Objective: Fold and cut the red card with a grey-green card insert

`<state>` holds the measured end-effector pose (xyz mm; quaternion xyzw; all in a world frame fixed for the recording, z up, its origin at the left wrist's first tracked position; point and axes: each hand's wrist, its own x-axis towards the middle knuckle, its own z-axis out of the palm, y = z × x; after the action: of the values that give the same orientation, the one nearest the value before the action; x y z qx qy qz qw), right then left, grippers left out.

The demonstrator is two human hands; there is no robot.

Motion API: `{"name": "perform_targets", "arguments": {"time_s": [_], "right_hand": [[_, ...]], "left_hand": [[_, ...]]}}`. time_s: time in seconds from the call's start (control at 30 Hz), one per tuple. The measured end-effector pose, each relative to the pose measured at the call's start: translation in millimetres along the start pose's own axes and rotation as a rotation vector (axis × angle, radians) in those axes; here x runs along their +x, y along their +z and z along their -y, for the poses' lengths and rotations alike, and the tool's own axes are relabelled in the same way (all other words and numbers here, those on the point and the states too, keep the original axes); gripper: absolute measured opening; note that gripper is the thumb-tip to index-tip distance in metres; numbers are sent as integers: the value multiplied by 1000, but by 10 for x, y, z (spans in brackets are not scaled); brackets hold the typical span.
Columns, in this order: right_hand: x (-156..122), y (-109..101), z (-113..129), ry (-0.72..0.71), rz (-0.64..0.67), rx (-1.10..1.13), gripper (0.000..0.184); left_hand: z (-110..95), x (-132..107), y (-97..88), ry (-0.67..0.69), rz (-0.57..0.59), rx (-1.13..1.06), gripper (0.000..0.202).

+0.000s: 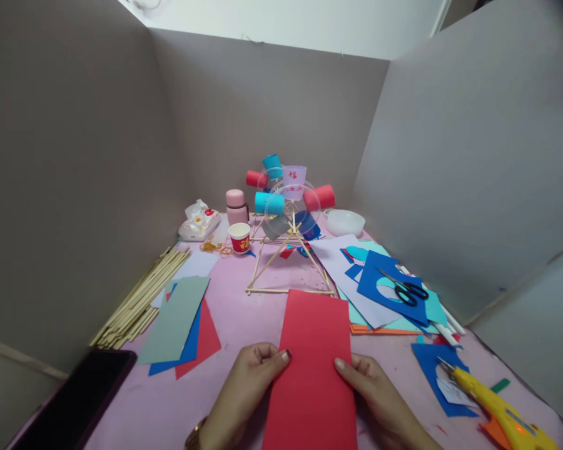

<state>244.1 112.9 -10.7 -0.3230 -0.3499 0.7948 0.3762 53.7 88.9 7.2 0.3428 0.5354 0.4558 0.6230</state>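
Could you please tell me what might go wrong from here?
The glue gun shows an orange light, so it may be hot: its nozzle, over blue paper, might mark it, or the right hand could brush it. The red sheet, also held by the left hand, reaches close to the stick frame and could nudge it if pushed forward.
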Motion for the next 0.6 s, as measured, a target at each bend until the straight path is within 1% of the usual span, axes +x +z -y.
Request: {"name": "perform_targets", "arguments": {"time_s": [0.13,0.33,0.5,0.53,0.6], "right_hand": [[-12,17,38,11,23,37,31],[-14,4,42,28,35,47,30],[-11,9,39,46,38,47,31],[-9,11,39,41,32,44,31],[-4,11,36,28,26,33,30]], "left_hand": [[-7,-7,-21,-49,131,-104,39],[-26,-15,-35,-74,228,-208,36],[-44,-35,-4,-69,219,-237,35],[-46,-34,-2,-56,194,-227,33],[-46,-25,-4,-7,107,-143,29]]}}
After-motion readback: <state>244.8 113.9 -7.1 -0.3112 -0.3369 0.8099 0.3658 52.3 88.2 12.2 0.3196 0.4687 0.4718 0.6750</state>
